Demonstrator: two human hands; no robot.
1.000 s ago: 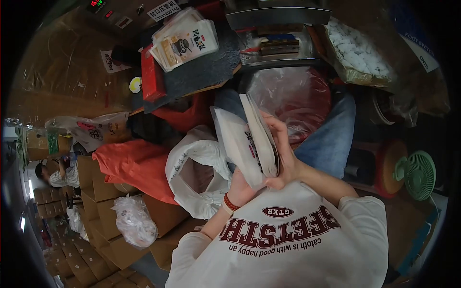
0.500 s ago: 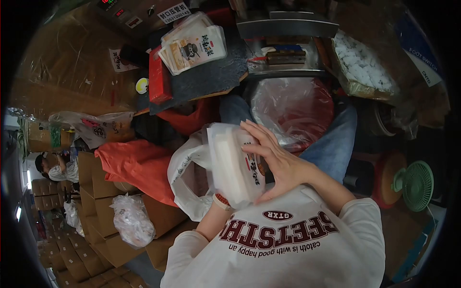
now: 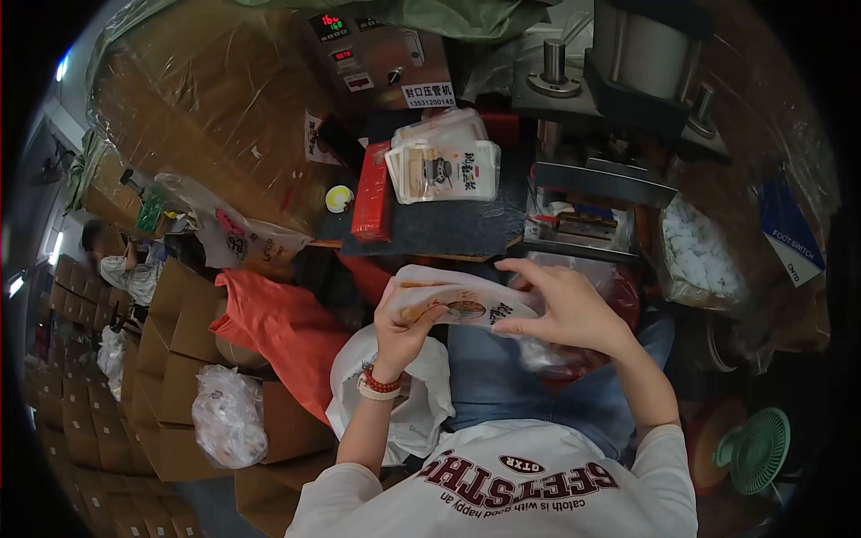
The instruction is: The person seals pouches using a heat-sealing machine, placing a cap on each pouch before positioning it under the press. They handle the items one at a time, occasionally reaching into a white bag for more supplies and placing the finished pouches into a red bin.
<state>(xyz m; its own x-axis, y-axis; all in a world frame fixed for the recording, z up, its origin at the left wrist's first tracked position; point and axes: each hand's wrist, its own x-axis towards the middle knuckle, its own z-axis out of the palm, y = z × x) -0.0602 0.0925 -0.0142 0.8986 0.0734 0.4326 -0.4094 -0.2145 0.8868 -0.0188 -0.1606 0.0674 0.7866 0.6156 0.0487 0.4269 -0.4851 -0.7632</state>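
My left hand (image 3: 405,334) is closed on the near left end of a stack of printed plastic pouches (image 3: 466,306), its thumb lying across the front. The pouches are whitish and translucent, with dark lettering and a brown round picture, held tilted above my lap. My right hand (image 3: 569,309) curves about the stack's right end, thumb and fingers spread apart; whether they touch the pouches is hard to see. Below my left hand hangs a white plastic bag (image 3: 426,394) with its mouth open. More printed pouches (image 3: 448,172) lie fanned on the dark work surface (image 3: 453,229) ahead.
A red box (image 3: 371,193) stands left of the fanned pouches. Behind are a control box (image 3: 386,67) and a metal press (image 3: 605,184). A box of white pieces (image 3: 701,251) is at right, a green fan (image 3: 758,448) lower right. Cartons (image 3: 184,323) and a distant person (image 3: 134,273) are left.
The pouch stack has moved forward, away from my chest, and turned sideways. My left hand now shows gripping its left end; my right hand has shifted to its right end. The view has tilted up.
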